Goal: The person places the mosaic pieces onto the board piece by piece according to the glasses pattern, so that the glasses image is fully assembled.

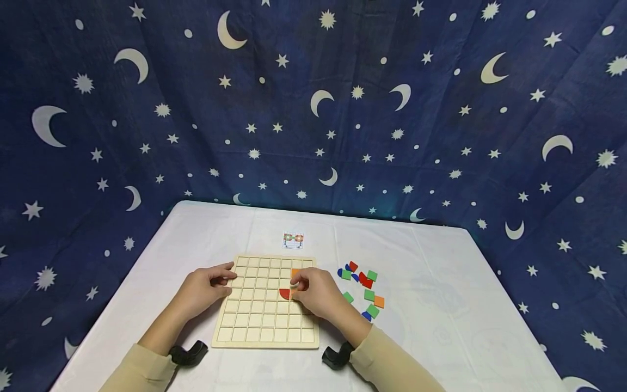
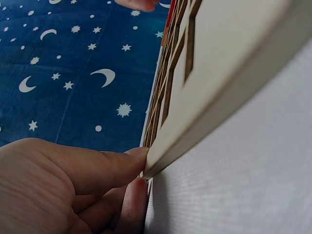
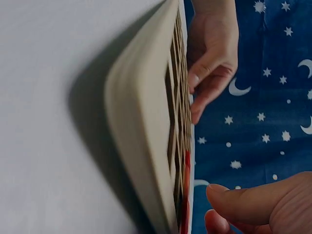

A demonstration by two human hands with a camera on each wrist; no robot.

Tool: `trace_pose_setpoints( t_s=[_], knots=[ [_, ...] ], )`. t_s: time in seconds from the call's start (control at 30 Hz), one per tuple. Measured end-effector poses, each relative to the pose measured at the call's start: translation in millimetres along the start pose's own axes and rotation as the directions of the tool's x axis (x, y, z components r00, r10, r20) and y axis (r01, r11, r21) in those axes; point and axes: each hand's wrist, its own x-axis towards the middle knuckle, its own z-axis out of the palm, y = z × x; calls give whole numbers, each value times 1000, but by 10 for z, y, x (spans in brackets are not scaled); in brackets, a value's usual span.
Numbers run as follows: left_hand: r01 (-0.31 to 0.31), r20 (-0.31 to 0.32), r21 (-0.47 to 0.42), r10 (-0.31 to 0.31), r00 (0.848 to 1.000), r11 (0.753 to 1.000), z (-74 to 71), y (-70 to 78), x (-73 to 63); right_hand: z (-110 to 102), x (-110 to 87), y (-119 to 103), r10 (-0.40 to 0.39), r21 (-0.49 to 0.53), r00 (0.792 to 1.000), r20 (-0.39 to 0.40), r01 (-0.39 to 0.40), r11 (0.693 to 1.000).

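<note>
A wooden grid board (image 1: 252,321) lies on the table. My left hand (image 1: 203,290) is at its left edge; in the left wrist view, the thumb (image 2: 114,168) and a bent finger grip the rim. Over the board's right side is my right hand (image 1: 318,291), thumb and forefinger bent and apart, with no piece visible between them. Close to these fingertips, a red quarter-circle piece (image 1: 284,294) sits in a square. An orange piece (image 1: 295,272) shows just behind the right hand, and more orange shows by the thumb. The right palm's underside is hidden.
To the board's right lie several loose pieces: green squares (image 1: 369,294), red pieces (image 1: 366,281), blue pieces (image 1: 366,316) and an orange square (image 1: 379,301). A small pattern card (image 1: 293,240) lies behind the board. A star-and-moon cloth (image 1: 294,109) hangs behind the white table (image 1: 441,305).
</note>
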Motion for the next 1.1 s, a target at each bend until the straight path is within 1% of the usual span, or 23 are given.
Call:
trace_pose_setpoints(
  t_s=[0.07,0.23,0.33,0.4,0.6,0.9,1.1],
  knots=[
    [0,0,-2,0,1000,1000,0,3,0,-50,-22,43,14,3,1000,-12,-14,1000],
    [1,2,-7,-1,1000,1000,-8,6,2,-190,-92,154,78,25,996,-32,-78,997],
    [1,1,-8,-1,1000,1000,-9,3,10,-281,-151,238,98,15,994,-56,-98,995],
    [0,1,-7,0,1000,1000,-5,0,12,-342,-200,296,111,3,991,-72,-111,994],
    [-7,2,-4,7,1000,1000,5,2,6,-520,-380,502,160,27,981,-109,-158,987],
    [-16,-6,2,16,1000,1000,-1,11,9,-798,-623,855,195,-43,962,-189,-206,978],
    [-10,-5,5,10,1000,1000,3,-12,2,-986,-772,1048,248,-79,950,-193,-266,961]
  ],
)
